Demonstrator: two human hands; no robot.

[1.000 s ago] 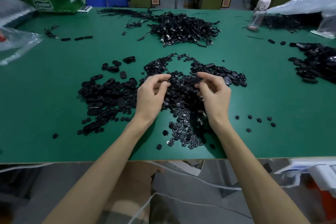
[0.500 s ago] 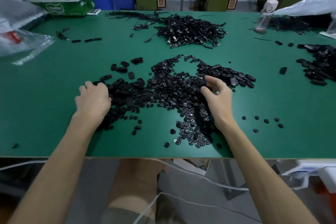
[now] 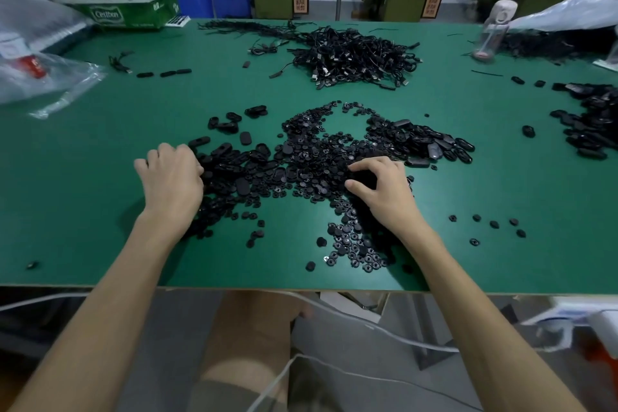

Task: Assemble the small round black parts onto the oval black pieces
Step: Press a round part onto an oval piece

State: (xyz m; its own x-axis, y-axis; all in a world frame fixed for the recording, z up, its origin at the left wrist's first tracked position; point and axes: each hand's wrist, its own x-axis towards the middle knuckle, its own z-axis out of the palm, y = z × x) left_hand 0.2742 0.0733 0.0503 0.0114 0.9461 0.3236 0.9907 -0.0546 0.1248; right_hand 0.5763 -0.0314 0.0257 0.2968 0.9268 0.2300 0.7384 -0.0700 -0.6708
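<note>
The green bench [image 3: 100,197] carries everything, and the central heap of small round black parts [image 3: 311,164] serves as the landmark. Beyond that heap lies a tangle of black cables [image 3: 354,57]; far to its right, at the bench edge, sits a separate mound of black pieces [image 3: 592,130], possibly finished ones, though that is a guess.

Directly left of the heap, and running into it, is the pile of oval black pieces [image 3: 234,167]. A second band of ovals [image 3: 431,144] lies on the heap's right shoulder.

The change is in the hands. A second ago both met over the middle of the heap, fingers close together as if joining a pair. Since then the left hand [image 3: 172,177] has swung out to the far left edge of the oval pile, where it now rests knuckles up with fingers curled down into the ovals; whether it has one pinched I cannot tell. The right hand [image 3: 381,191] has stayed on the heap's right side, fingers arched and dipped among the round parts, the tips too dark against them to show a grip.

I judge one assembly just ended and the next begun: each hand is fetching its half, an oval from the left, a round part from the heap, to be brought together again.
</note>
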